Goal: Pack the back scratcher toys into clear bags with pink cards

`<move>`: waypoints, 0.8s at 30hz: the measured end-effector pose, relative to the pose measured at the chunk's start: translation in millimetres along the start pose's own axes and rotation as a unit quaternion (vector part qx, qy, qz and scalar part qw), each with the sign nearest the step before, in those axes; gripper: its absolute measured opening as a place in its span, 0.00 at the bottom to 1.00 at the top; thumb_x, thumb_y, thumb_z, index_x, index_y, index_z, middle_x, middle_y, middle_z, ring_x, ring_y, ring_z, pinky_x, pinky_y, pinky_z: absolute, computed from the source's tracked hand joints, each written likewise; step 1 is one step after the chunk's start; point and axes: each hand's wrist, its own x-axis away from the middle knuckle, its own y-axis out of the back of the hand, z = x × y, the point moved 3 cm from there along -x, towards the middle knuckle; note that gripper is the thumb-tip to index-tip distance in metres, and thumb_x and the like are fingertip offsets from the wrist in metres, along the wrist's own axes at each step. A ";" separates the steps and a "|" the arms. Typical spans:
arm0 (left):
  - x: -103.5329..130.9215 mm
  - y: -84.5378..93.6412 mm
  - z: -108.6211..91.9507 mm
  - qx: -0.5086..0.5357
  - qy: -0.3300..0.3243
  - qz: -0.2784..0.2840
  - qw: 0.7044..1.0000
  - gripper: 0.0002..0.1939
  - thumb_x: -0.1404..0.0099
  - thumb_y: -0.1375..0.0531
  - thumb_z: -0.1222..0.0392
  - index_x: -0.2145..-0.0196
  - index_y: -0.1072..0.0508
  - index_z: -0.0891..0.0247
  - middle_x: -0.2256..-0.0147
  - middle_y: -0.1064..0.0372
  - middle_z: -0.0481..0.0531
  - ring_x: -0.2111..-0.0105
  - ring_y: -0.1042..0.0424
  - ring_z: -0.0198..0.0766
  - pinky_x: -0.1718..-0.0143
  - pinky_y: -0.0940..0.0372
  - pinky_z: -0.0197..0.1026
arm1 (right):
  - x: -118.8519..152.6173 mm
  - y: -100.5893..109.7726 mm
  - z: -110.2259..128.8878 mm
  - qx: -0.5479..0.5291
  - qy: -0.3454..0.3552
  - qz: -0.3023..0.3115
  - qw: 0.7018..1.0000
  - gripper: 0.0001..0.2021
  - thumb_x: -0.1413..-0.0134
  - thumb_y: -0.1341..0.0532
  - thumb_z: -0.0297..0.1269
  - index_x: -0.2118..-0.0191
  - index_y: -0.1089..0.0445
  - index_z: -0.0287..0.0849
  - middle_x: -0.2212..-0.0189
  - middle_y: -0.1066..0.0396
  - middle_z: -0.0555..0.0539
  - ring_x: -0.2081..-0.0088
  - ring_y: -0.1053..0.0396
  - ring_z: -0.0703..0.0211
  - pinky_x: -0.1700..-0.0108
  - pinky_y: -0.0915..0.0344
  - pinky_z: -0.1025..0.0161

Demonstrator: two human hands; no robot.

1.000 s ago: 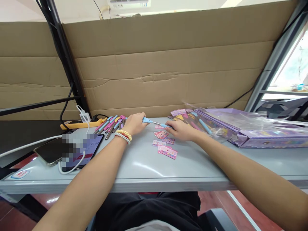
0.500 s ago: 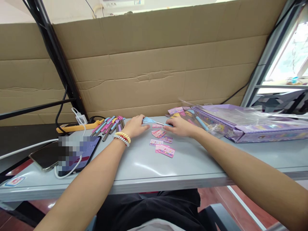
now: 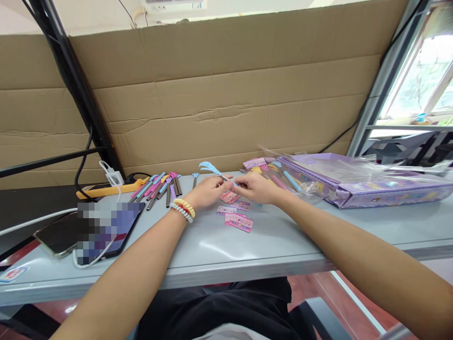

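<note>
A light-blue back scratcher (image 3: 209, 167) with a hand-shaped head and thin metal rod is held between my two hands, its head raised to the upper left. My left hand (image 3: 208, 191) has its thumb and fingers closed around the rod. Close beside it, my right hand (image 3: 257, 186) pinches the handle end, which is mostly covered by the fingers. Below the hands, small pink and purple printed cards (image 3: 239, 222) lie on the table. More back scratchers (image 3: 155, 188) in pink, blue and purple lie in a heap left of my left hand. One blue-headed back scratcher (image 3: 195, 178) lies just behind it.
At right lies a purple printed box (image 3: 354, 193) with clear plastic wrap, with several wrapped back scratchers (image 3: 290, 179) beside it. Two phones, one dark (image 3: 58, 236), lie at left with a white cable. A cardboard panel (image 3: 212, 104) stands behind the grey table (image 3: 283, 245).
The blue back scratcher has gone from nearly level to tilted, head up. My left hand has moved from its head to the rod, closer to my right hand. The view has shifted slightly.
</note>
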 end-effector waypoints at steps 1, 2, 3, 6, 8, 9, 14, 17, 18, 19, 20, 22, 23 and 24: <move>-0.6 -1.5 -2.3 0.028 -0.009 -0.003 1.000 0.25 0.34 0.55 0.43 0.61 0.26 0.63 0.53 0.30 0.53 0.54 0.33 0.40 0.53 0.40 0.40 | 0.2 -0.9 2.3 -0.002 0.008 0.004 1.000 0.18 0.43 0.50 0.46 0.77 0.37 0.39 0.84 0.48 0.55 0.81 0.52 0.69 0.76 0.54 0.67; -1.3 -2.4 -3.8 0.053 -0.012 -0.009 0.998 0.24 0.35 0.54 0.44 0.63 0.26 0.63 0.53 0.30 0.54 0.53 0.33 0.40 0.52 0.40 0.40 | 0.2 -1.3 4.1 -0.006 0.015 0.004 1.000 0.18 0.43 0.50 0.45 0.75 0.35 0.39 0.83 0.46 0.55 0.80 0.51 0.69 0.76 0.54 0.67; -2.1 -3.0 -4.5 0.076 -0.011 -0.014 0.997 0.24 0.35 0.53 0.44 0.64 0.26 0.64 0.54 0.29 0.55 0.53 0.33 0.40 0.52 0.40 0.40 | 0.2 -1.3 5.4 -0.012 0.023 0.001 1.000 0.17 0.42 0.51 0.45 0.72 0.33 0.38 0.82 0.44 0.54 0.80 0.50 0.69 0.76 0.53 0.67; -3.9 -2.9 -2.5 0.125 0.021 -0.037 0.991 0.23 0.36 0.52 0.43 0.67 0.26 0.65 0.62 0.27 0.54 0.59 0.31 0.39 0.56 0.38 0.40 | -0.3 -0.1 6.7 -0.036 0.034 -0.011 0.999 0.18 0.41 0.52 0.45 0.67 0.31 0.38 0.81 0.42 0.54 0.79 0.50 0.68 0.75 0.53 0.68; -4.4 -2.2 -0.4 0.145 0.041 -0.057 0.987 0.24 0.37 0.51 0.42 0.68 0.27 0.66 0.66 0.27 0.53 0.63 0.30 0.38 0.59 0.36 0.40 | -0.9 1.3 6.2 -0.039 0.025 -0.019 0.999 0.18 0.41 0.51 0.46 0.69 0.31 0.39 0.81 0.43 0.54 0.79 0.50 0.68 0.76 0.53 0.67; -4.5 -2.0 -0.1 0.154 0.042 -0.065 0.985 0.24 0.37 0.51 0.42 0.68 0.27 0.66 0.67 0.28 0.53 0.65 0.30 0.37 0.61 0.36 0.39 | -1.1 1.8 5.9 -0.037 0.016 -0.021 0.999 0.19 0.42 0.50 0.46 0.71 0.31 0.38 0.82 0.44 0.54 0.79 0.50 0.68 0.76 0.53 0.67; -2.4 -2.4 -4.1 0.167 0.009 -0.052 0.985 0.22 0.38 0.47 0.44 0.58 0.29 0.65 0.63 0.27 0.52 0.63 0.30 0.36 0.60 0.36 0.38 | -1.2 2.3 2.6 -0.054 -0.030 -0.039 0.997 0.18 0.43 0.49 0.46 0.73 0.33 0.37 0.82 0.40 0.53 0.78 0.45 0.67 0.76 0.49 0.67; -0.5 -3.4 -5.9 0.153 0.013 -0.039 0.987 0.24 0.40 0.44 0.46 0.51 0.32 0.63 0.61 0.27 0.52 0.64 0.30 0.35 0.62 0.35 0.38 | -1.4 -1.5 -2.0 -0.144 -0.064 -0.029 0.987 0.15 0.46 0.45 0.47 0.68 0.33 0.37 0.80 0.34 0.51 0.79 0.39 0.66 0.77 0.44 0.68; -0.1 -4.0 -6.8 0.150 0.011 -0.032 0.988 0.25 0.39 0.44 0.46 0.49 0.33 0.63 0.62 0.27 0.52 0.65 0.29 0.35 0.63 0.35 0.37 | -1.7 -3.4 -3.1 -0.179 -0.075 -0.017 0.981 0.15 0.47 0.44 0.47 0.66 0.33 0.37 0.80 0.33 0.50 0.79 0.38 0.66 0.78 0.43 0.68; 0.2 -4.6 -8.0 0.147 0.007 -0.026 0.989 0.25 0.39 0.44 0.46 0.48 0.34 0.62 0.61 0.27 0.52 0.66 0.29 0.34 0.64 0.35 0.37 | -2.0 -5.3 -3.5 -0.213 -0.083 -0.005 0.974 0.15 0.48 0.42 0.47 0.66 0.33 0.37 0.79 0.32 0.49 0.80 0.37 0.65 0.79 0.42 0.68; 0.4 -5.1 -9.3 0.142 0.002 -0.021 0.990 0.25 0.39 0.45 0.47 0.47 0.35 0.61 0.61 0.27 0.51 0.67 0.29 0.34 0.65 0.35 0.37 | -2.5 -6.9 -3.2 -0.245 -0.088 0.006 0.965 0.15 0.49 0.41 0.47 0.66 0.33 0.36 0.79 0.31 0.48 0.80 0.35 0.65 0.80 0.40 0.68; 0.2 -5.1 -11.8 0.121 -0.008 -0.023 0.992 0.25 0.37 0.46 0.48 0.46 0.36 0.61 0.60 0.27 0.51 0.68 0.29 0.34 0.65 0.35 0.37 | -3.5 -8.7 -1.0 -0.306 -0.089 0.016 0.948 0.16 0.51 0.40 0.47 0.67 0.32 0.36 0.77 0.29 0.45 0.78 0.32 0.62 0.80 0.37 0.66; -0.1 -4.6 -13.0 0.106 -0.015 -0.028 0.994 0.24 0.37 0.46 0.49 0.46 0.36 0.61 0.59 0.27 0.51 0.67 0.29 0.34 0.64 0.35 0.37 | -4.1 -9.0 0.3 -0.335 -0.089 0.017 0.938 0.16 0.52 0.39 0.47 0.68 0.32 0.35 0.76 0.28 0.44 0.76 0.30 0.60 0.79 0.35 0.66; -0.5 -3.6 -13.9 0.090 -0.022 -0.037 0.995 0.23 0.36 0.47 0.51 0.46 0.36 0.60 0.58 0.27 0.52 0.65 0.29 0.35 0.62 0.35 0.37 | -4.5 -8.7 1.1 -0.363 -0.092 0.014 0.927 0.17 0.54 0.38 0.47 0.68 0.32 0.35 0.75 0.27 0.43 0.75 0.29 0.59 0.79 0.34 0.65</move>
